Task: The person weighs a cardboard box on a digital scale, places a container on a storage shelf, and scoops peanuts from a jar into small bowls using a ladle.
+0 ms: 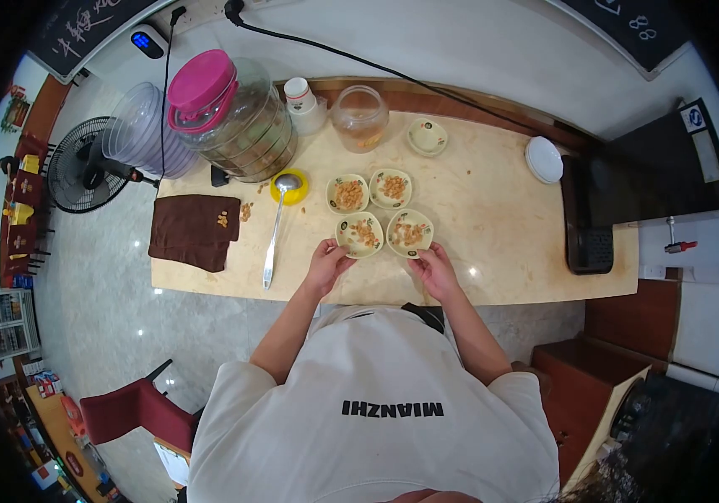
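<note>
My left hand (330,267) has its fingers closed at the near left edge of a small cream dish (348,226) with peanut-like pieces in it. My right hand (433,271) grips the near right edge of a matching dish (423,221), which also holds some of these pieces. The two dishes sit side by side on the table. Just behind them stand another dish (332,189) with a fuller heap and a dish (405,197) with a smaller one. Fingertips under the rims are partly hidden.
Left on the table (493,243) are a long metal spoon (275,233) resting on a yellow lid (296,194), a brown cloth (187,230) and a big pink-lidded jar (250,126). A glass bowl (360,117), a cream dish (427,137), white plates (544,160) and a black tray (586,220) stand farther back and right.
</note>
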### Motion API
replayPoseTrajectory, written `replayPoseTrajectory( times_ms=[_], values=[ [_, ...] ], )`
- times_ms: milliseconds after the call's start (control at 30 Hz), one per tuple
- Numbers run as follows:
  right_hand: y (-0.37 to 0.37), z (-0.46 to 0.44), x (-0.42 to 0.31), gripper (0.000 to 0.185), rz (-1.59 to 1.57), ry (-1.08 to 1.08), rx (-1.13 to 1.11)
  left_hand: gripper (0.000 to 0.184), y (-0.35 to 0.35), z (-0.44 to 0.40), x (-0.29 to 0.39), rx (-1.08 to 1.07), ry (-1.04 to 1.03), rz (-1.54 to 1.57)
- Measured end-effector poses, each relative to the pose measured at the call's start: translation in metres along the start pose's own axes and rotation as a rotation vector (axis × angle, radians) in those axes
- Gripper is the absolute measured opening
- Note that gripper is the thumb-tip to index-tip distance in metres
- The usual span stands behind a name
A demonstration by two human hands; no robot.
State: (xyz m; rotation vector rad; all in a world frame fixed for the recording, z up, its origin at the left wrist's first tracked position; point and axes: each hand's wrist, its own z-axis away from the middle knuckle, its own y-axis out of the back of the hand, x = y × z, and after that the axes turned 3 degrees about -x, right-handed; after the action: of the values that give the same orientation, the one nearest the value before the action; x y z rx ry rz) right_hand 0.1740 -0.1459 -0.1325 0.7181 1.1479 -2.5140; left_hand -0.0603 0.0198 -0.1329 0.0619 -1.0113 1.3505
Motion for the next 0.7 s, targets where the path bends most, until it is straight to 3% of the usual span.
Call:
replayPoseTrajectory(
  times_ms=[267, 567, 633, 667, 700],
  values=[
    [-0.046, -0.007, -0.046, 0.033, -0.073, 0.027, -0.109, 0.023, -0.024, 0.009, 0.036, -0.033, -0.058, 0.130],
    [-0.208, -0.103, -0.153, 0.042, 0.183, 0.323, -0.150, 0.017, -0.031, 0.012, 0.051, -0.080, -0.118, 0.256],
    [-0.236, -0.124, -0.163, 0.037, 0.473, 0.485, -0.080, 0.017, -0.030, 0.018, 0.052, -0.074, -0.138, 0.273],
    [-0.242, -0.139, -0.167, 0.037, 0.476, 0.484, -0.088, 0.017, -0.030, 0.021, 0.054, -0.053, -0.133, 0.278],
    [-0.246, -0.152, -0.169, 0.035, 0.744, 0.604, -0.058, 0.017, -0.028, 0.024, 0.055, -0.031, -0.129, 0.283]
  ],
)
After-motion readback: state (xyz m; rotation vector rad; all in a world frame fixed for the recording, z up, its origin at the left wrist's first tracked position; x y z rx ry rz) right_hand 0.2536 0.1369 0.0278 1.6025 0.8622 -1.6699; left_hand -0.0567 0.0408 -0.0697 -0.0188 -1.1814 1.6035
